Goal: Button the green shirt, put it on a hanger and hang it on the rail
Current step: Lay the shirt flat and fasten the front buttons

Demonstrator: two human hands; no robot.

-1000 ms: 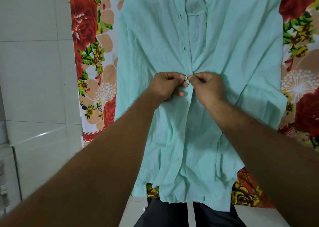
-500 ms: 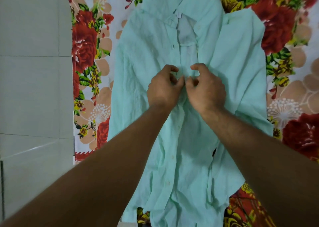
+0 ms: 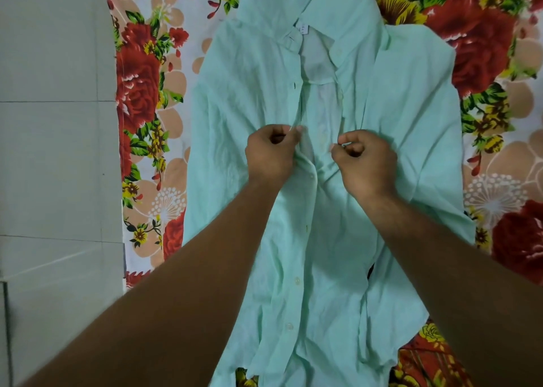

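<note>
The pale green shirt [image 3: 396, 116] lies front up on a flowered bedsheet, collar at the far end. Its lower front is closed, with several white buttons showing down the placket; above my hands the front gapes open up to the collar. My left hand [image 3: 271, 154] pinches the left front edge at chest height. My right hand [image 3: 363, 159] pinches the right front edge, a hand's width away from the left. No hanger or rail is in view.
The red, green and peach flowered bedsheet [image 3: 147, 92] covers the bed under the shirt. Pale floor tiles [image 3: 53, 151] run along the left side of the bed. Both my bare forearms reach in from the bottom of the view.
My hands have moved up the shirt front towards the collar and have come apart, each holding its own edge. The view has tilted so the collar now shows.
</note>
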